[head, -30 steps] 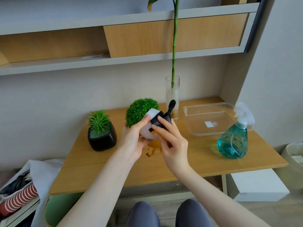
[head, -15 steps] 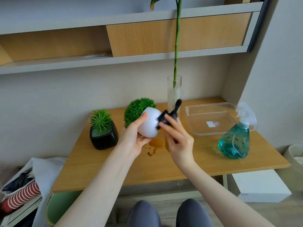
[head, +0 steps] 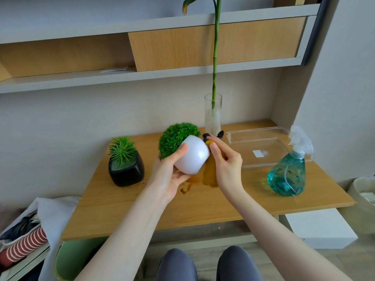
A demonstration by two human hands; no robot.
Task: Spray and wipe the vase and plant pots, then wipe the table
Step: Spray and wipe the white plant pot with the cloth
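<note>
White pot [head: 192,157] tilted in mid-air over the surface [head: 233,203], left hand [head: 172,175] fingers curled round it; right hand [head: 227,161] fingers pinch a black-and-yellow wiper [head: 209,138] against its side; risk: smooth pot slips and drops into the brown spill [head: 203,177] below.

White pot [head: 192,157]: smooth, glossy, ceramic-looking, soft highlight on the curve.
Ball plant [head: 176,136]: plastic-looking, fine bristly texture.
Black pot [head: 126,172]: glossy, dark, smooth sides with reflections.
Spiky plant [head: 121,150]: plastic-looking, thin stiff needles.
Vase [head: 212,114]: clear glass, cloudy white film on the lower part.
Tray [head: 257,147]: clear plastic, shiny rim, white paper-like label.
Spray bottle [head: 288,175]: translucent teal plastic, glossy; trigger head frosted white.
Table [head: 203,203]: light wood grain, matt; wet brown stain glistening at centre.
Cloth [head: 210,171]: yellow, matt, soft-looking.
Shelf panel [head: 213,43]: wood grain, matt.
</note>
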